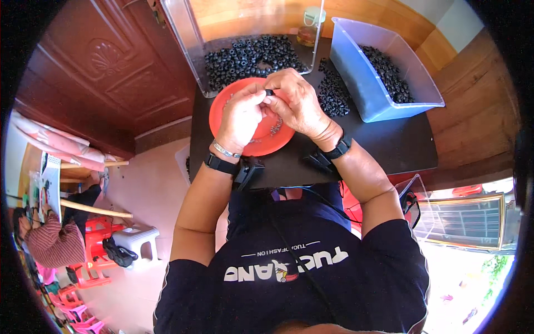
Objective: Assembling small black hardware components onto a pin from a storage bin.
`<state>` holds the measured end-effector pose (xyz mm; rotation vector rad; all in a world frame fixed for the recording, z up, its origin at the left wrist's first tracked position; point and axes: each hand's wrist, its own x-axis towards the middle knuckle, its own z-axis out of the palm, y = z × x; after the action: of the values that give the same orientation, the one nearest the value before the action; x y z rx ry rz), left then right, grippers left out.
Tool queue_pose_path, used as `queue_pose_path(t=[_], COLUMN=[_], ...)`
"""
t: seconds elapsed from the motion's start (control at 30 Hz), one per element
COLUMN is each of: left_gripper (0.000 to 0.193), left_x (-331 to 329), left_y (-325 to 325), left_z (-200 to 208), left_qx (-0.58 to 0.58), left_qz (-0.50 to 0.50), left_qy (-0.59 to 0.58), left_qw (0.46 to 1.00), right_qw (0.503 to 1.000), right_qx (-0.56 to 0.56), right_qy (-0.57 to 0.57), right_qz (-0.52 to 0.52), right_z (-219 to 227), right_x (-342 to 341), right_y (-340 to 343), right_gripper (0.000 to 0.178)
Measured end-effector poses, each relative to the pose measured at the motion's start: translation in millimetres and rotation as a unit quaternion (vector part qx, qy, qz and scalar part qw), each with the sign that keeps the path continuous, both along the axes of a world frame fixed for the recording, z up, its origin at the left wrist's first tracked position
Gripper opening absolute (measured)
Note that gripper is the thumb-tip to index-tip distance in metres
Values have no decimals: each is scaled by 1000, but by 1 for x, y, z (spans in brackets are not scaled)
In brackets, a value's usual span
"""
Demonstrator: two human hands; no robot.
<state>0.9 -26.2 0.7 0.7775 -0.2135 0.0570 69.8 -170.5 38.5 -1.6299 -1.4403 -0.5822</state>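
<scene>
Mid-assembly, by the look of it: left hand [240,115] and right hand [295,101] brought together over the red plate [228,100], fingertips pinched narrow on one black ring [269,92]. Small metal bits [275,127] on the plate below, more rings in the clear bin [196,50] behind and the blue tub [367,94]. Next move probably calls for a steady pinch and fine alignment.

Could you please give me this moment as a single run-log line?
left hand: over red plate | right hand: pinching small black ring with left | clear bin: black rings | blue bin: black rings | table: black
</scene>
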Motion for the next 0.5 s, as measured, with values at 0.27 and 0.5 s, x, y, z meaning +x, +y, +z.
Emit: queue_pose_path(t=[0.27,0.5], left_gripper=[27,27], left_x=[-5,-4], left_y=[7,10], left_z=[7,11], left_qx=[34,37], left_qz=[31,60], left_qy=[20,33], left_qw=[999,997], right_qw=[985,808], right_qx=[54,124], right_qy=[-71,-261], right_qz=[-151,-513], right_z=[32,90], right_x=[7,53], right_y=[-13,-89], right_gripper=[26,24])
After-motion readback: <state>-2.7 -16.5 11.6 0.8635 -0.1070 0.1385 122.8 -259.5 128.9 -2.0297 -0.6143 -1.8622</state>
